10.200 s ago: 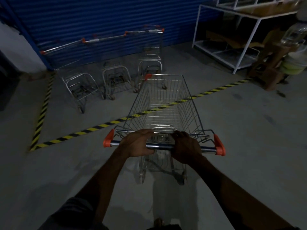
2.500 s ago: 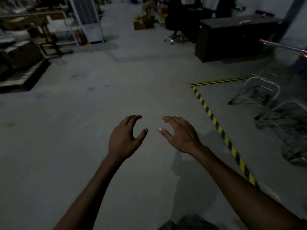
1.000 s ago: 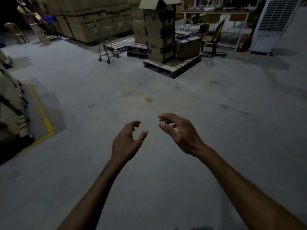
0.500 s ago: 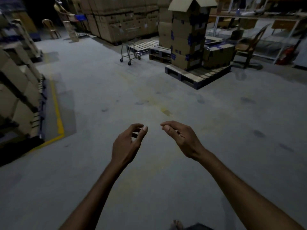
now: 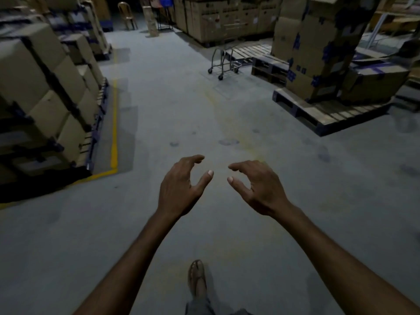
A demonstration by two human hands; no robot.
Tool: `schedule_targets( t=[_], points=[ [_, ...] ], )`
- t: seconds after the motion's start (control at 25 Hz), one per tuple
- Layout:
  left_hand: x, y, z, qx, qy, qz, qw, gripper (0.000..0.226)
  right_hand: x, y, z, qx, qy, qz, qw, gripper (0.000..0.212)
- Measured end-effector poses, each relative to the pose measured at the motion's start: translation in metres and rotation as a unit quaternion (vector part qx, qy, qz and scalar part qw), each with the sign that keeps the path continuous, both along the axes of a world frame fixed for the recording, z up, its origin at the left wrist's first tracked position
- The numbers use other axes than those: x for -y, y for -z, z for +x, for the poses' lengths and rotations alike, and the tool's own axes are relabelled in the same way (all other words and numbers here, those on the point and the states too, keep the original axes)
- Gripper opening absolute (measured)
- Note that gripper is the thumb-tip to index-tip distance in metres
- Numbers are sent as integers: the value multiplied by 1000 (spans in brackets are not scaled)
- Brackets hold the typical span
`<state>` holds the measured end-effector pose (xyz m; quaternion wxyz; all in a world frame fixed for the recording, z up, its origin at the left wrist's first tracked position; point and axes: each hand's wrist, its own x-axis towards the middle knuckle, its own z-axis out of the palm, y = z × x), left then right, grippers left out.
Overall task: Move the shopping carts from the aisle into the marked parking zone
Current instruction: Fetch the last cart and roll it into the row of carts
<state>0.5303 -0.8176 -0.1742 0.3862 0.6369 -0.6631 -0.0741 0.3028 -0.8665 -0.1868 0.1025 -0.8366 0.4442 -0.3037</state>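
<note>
Dim warehouse, head view.

- Grey concrete floor (image 5: 56,246) fills most of the view and is stained in patches toward the middle.
- 9 to 10 o'clock: cardboard boxes (image 5: 41,87) stacked on dark pallets, several tiers high, running off the left edge.
- 12 to 1 o'clock, far back: a wall of large cartons (image 5: 227,19) in a row.
- 2 o'clock: a tall box stack (image 5: 318,46) with blue tape patches stands on a wooden pallet (image 5: 329,114). Lower boxes sit beside it on the same pallet.
- 1 o'clock: a low slatted pallet (image 5: 250,51) lies flat between the far cartons and the tall stack.
- 9 o'clock: a yellow floor line (image 5: 114,123) runs along the left stacks and turns a corner at their near end.
- 12 o'clock, just right of centre and well apart from the hands: the shopping cart (image 5: 221,64) stands on its wheels at the end of the low pallet. Only its metal frame and wheels can be made out.
- 11 o'clock, far back: a chair (image 5: 127,12).
- Centre, above 6 o'clock: both bare forearms reach forward. The left hand (image 5: 181,187) and right hand (image 5: 259,187) are near each other but apart, backs up. The fingers (image 5: 193,159) of each are loosely curled with the thumb held away from them, and they hold nothing.
- 6 o'clock: a foot in a sandal (image 5: 197,280) on the floor.
</note>
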Motion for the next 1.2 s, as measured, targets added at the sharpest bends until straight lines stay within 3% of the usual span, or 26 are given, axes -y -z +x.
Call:
schedule_targets(
  t=[0.24, 0.44, 0.8, 1.2],
  points=[
    [146, 15, 81, 20, 8, -3, 1000, 42, 137, -11, 75, 3, -5, -81, 997, 34],
    [262, 3, 146, 159, 8, -50, 986, 49, 235, -41, 138, -69, 36, -172, 982, 40],
    [411, 4, 217, 299, -57, -154, 940, 44, 402, -30, 228, -164, 77, -243, 953, 45],
    [650, 10, 298, 269, -86, -78, 956, 53, 657, -11, 324, -111, 65, -190, 973, 43]
  ],
)
